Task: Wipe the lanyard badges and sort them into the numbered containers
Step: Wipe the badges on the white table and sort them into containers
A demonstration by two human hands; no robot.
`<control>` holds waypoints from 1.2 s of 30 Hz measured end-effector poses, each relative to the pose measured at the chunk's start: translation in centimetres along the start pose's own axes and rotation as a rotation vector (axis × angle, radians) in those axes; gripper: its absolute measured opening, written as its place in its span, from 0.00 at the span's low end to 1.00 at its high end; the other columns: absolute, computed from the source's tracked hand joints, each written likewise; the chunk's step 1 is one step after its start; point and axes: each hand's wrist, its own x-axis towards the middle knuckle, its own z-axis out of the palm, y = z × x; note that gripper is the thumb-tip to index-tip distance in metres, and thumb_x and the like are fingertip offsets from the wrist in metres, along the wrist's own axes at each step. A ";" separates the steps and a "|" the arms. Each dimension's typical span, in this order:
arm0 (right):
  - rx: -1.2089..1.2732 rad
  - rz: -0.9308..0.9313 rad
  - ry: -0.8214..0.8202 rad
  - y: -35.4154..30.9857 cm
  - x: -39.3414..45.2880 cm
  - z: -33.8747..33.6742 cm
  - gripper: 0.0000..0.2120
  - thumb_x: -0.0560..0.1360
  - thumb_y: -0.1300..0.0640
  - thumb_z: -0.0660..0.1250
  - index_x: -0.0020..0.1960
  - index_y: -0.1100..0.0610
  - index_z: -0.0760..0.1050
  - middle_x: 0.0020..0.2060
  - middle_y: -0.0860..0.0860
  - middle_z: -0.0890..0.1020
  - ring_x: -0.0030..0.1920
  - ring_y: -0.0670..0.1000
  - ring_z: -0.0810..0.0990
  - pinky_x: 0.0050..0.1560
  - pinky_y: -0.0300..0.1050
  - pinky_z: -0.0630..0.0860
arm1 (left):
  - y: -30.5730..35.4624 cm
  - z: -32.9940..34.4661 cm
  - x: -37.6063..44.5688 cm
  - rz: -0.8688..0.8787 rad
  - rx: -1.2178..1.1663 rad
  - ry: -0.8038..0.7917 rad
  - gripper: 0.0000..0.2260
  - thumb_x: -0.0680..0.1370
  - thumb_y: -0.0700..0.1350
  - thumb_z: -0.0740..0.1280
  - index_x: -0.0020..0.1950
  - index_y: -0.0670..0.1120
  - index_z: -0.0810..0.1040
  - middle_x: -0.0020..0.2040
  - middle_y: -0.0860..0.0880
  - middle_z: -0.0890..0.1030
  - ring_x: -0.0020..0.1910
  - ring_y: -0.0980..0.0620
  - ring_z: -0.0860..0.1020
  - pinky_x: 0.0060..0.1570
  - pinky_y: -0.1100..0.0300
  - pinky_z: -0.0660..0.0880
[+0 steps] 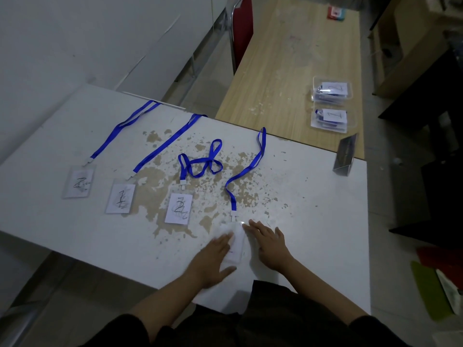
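The clear plastic badge holder with its white card (pixel 236 242) lay flat at the near edge of the worn white table (pixel 313 221), its blue ribbon lanyard (pixel 246 169) trailing away toward the far side. The left hand (pixel 213 256) pressed a pale wipe (pixel 224 231) onto the badge with flattened fingers, probably rubbing it clean, while the right hand (pixel 269 244), fingers straight and holding nothing, rested just beside the badge, likely to steady it. Left of that badge lay three more badges marked 2 (pixel 179 209), 1 (pixel 121 199) and 2 (pixel 79 182). Beyond it, on a wooden table (pixel 275 71), stood the clear containers labelled 1 (pixel 333 120) and 2 (pixel 332 91), well apart.
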 end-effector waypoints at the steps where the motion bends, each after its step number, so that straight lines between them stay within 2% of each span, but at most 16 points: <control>1: 0.001 0.000 -0.003 0.0 0.0 -0.1 0.38 0.74 0.65 0.54 0.79 0.42 0.48 0.79 0.43 0.51 0.79 0.47 0.48 0.75 0.64 0.44 | -0.4 -0.7 0.8 -0.033 0.005 0.013 0.35 0.80 0.64 0.52 0.79 0.43 0.49 0.79 0.51 0.40 0.78 0.54 0.41 0.76 0.59 0.38; 3: 0.000 0.000 -0.009 -0.1 0.0 -0.1 0.39 0.73 0.65 0.55 0.79 0.42 0.48 0.79 0.43 0.50 0.79 0.48 0.48 0.75 0.64 0.44 | -0.6 -1.3 1.8 -0.035 0.018 -0.008 0.35 0.80 0.64 0.53 0.79 0.43 0.50 0.80 0.50 0.41 0.78 0.54 0.41 0.77 0.59 0.41; 8: -0.018 0.000 -0.022 -0.1 0.1 -0.3 0.39 0.74 0.64 0.55 0.79 0.43 0.47 0.79 0.44 0.50 0.79 0.48 0.48 0.75 0.63 0.44 | 0.8 1.1 0.1 0.146 -0.013 -0.116 0.38 0.78 0.68 0.50 0.80 0.48 0.47 0.79 0.55 0.40 0.78 0.57 0.40 0.78 0.55 0.46; 13: 0.018 0.002 -0.024 -0.1 0.0 -0.7 0.39 0.73 0.65 0.55 0.79 0.42 0.50 0.79 0.43 0.51 0.79 0.48 0.49 0.75 0.63 0.45 | -0.9 -1.7 2.8 -0.006 -0.012 -0.007 0.35 0.81 0.63 0.53 0.79 0.42 0.51 0.80 0.52 0.41 0.78 0.56 0.42 0.77 0.59 0.44; 18: -0.004 0.024 -0.046 -0.2 0.2 -0.8 0.35 0.75 0.64 0.56 0.79 0.45 0.51 0.79 0.44 0.51 0.79 0.47 0.49 0.76 0.62 0.45 | 1.0 0.7 0.6 0.111 -0.049 -0.107 0.38 0.78 0.68 0.50 0.80 0.48 0.46 0.77 0.57 0.36 0.78 0.57 0.40 0.77 0.58 0.43; 20: -0.005 0.027 -0.048 -0.1 0.3 -0.8 0.35 0.75 0.63 0.56 0.79 0.45 0.52 0.79 0.43 0.51 0.79 0.47 0.50 0.76 0.62 0.45 | 0.8 0.6 0.8 0.101 -0.062 -0.070 0.36 0.79 0.66 0.50 0.80 0.48 0.46 0.77 0.58 0.37 0.78 0.57 0.41 0.77 0.60 0.42; 23: 0.019 0.022 -0.049 -0.2 0.2 -1.2 0.36 0.75 0.64 0.56 0.78 0.42 0.52 0.79 0.43 0.53 0.78 0.48 0.50 0.76 0.62 0.46 | 0.3 -0.5 1.9 0.002 -0.094 0.013 0.35 0.81 0.63 0.52 0.79 0.45 0.44 0.77 0.54 0.38 0.78 0.57 0.40 0.77 0.61 0.41; 25: 0.027 0.019 -0.043 -0.3 0.2 -1.3 0.36 0.75 0.64 0.56 0.78 0.42 0.52 0.79 0.43 0.54 0.78 0.48 0.51 0.75 0.62 0.46 | 0.6 -0.1 1.8 0.005 -0.072 0.003 0.37 0.80 0.65 0.52 0.79 0.45 0.42 0.77 0.54 0.36 0.77 0.56 0.38 0.77 0.60 0.39; 29: 0.020 0.025 -0.054 -0.3 0.2 -1.3 0.38 0.74 0.65 0.57 0.78 0.41 0.51 0.79 0.43 0.53 0.78 0.47 0.50 0.75 0.61 0.45 | 0.7 1.3 0.7 0.088 -0.024 -0.044 0.37 0.79 0.67 0.50 0.80 0.46 0.45 0.78 0.56 0.37 0.78 0.57 0.39 0.76 0.56 0.34; 33: 0.027 0.032 -0.060 -0.3 0.3 -1.2 0.37 0.74 0.64 0.57 0.78 0.41 0.52 0.79 0.44 0.54 0.78 0.48 0.51 0.76 0.62 0.45 | 0.5 -0.4 3.0 -0.011 -0.058 0.027 0.36 0.80 0.63 0.52 0.79 0.43 0.45 0.78 0.52 0.39 0.78 0.55 0.40 0.76 0.61 0.40; 36: 0.025 0.041 -0.050 -0.4 0.3 -1.2 0.37 0.74 0.65 0.57 0.78 0.42 0.53 0.79 0.43 0.54 0.78 0.47 0.51 0.76 0.61 0.45 | 1.5 0.1 2.9 0.039 -0.049 -0.017 0.38 0.79 0.66 0.53 0.80 0.44 0.46 0.78 0.52 0.39 0.78 0.55 0.40 0.75 0.62 0.38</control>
